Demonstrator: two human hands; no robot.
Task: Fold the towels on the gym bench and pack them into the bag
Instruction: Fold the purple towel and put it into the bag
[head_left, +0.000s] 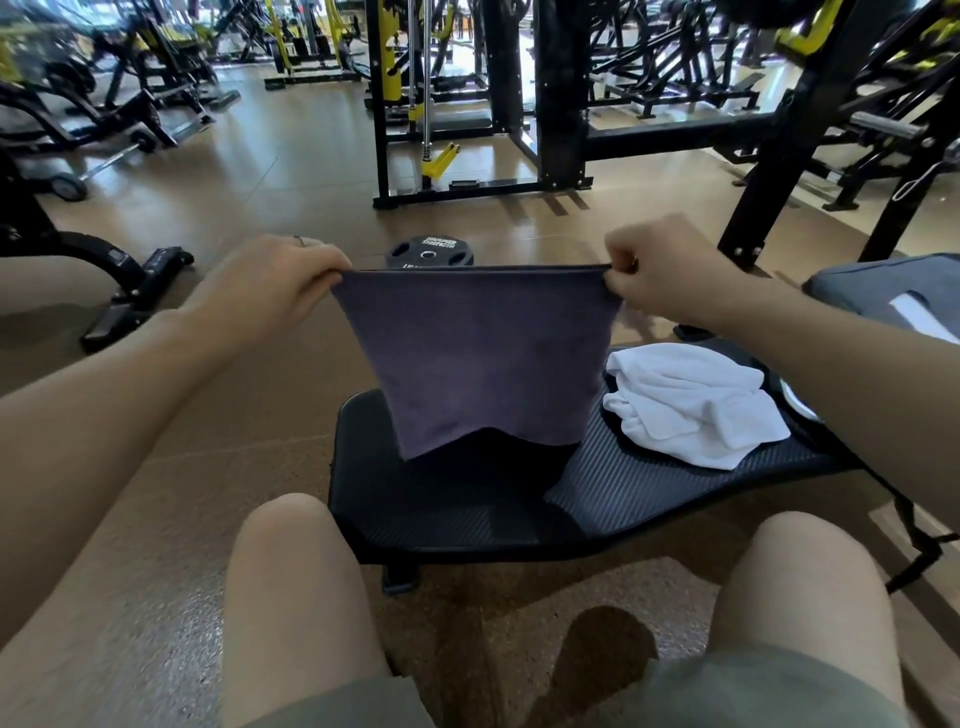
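A dark purple-grey towel (480, 358) hangs stretched in the air above the black gym bench (467, 509). My left hand (265, 286) pinches its top left corner and my right hand (660, 270) pinches its top right corner. The towel's lower edge dangles just over the bench pad. A crumpled white towel (696, 402) lies on the bench to the right. A grey bag (893, 296) sits at the right edge, with something white showing inside; my right forearm hides part of it.
A black weight plate (428, 252) lies on the brown floor behind the towel. Black and yellow gym machines (467, 93) fill the background, and a machine foot (130, 291) stands at left. My bare knees (296, 571) are in the foreground.
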